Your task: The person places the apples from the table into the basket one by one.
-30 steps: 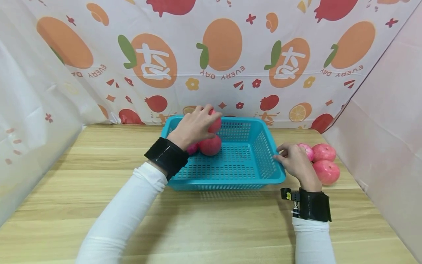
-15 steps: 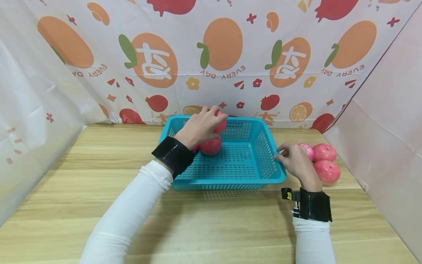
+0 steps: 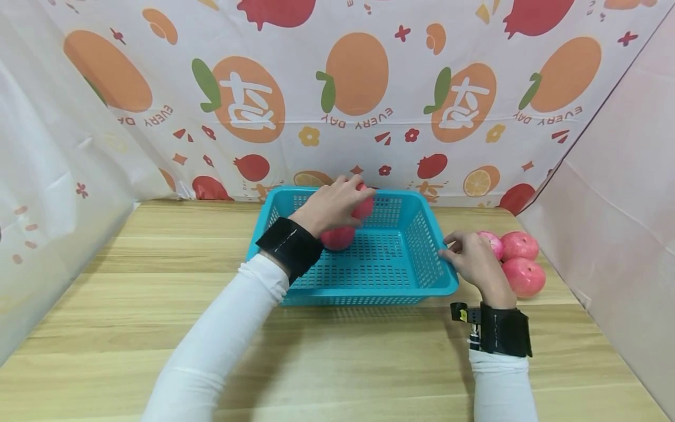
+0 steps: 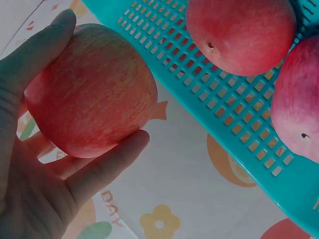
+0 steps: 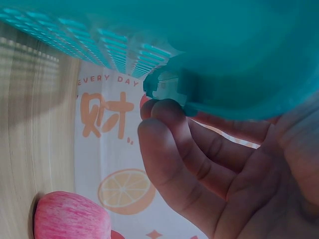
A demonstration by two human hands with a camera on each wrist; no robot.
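Tabletop (image 3: pixel 89 328) with a turquoise basket (image 3: pixel 369 291); the right grip (image 3: pixel 473 261) pinches it at three o'clock, the left grip (image 3: pixel 331 206) holds a red apple (image 4: pixel 94 92) near its twelve o'clock side. Shifting the apple seems the step; next likely needs a steady hold.

The left hand (image 3: pixel 331 205) is being held above the basket (image 3: pixel 364 292), its back facing up; its thumb (image 4: pixel 42 47) and fingers (image 4: pixel 107 172) are being held curved toward each other in a wide grip. The left forearm (image 3: pixel 227 334) is being held diagonally, front-left of the basket. By the right hand (image 3: pixel 477 261), the basket's right rim is being pinched. The right forearm (image 3: pixel 501 381) is being aligned nearly straight, front-right of the basket.
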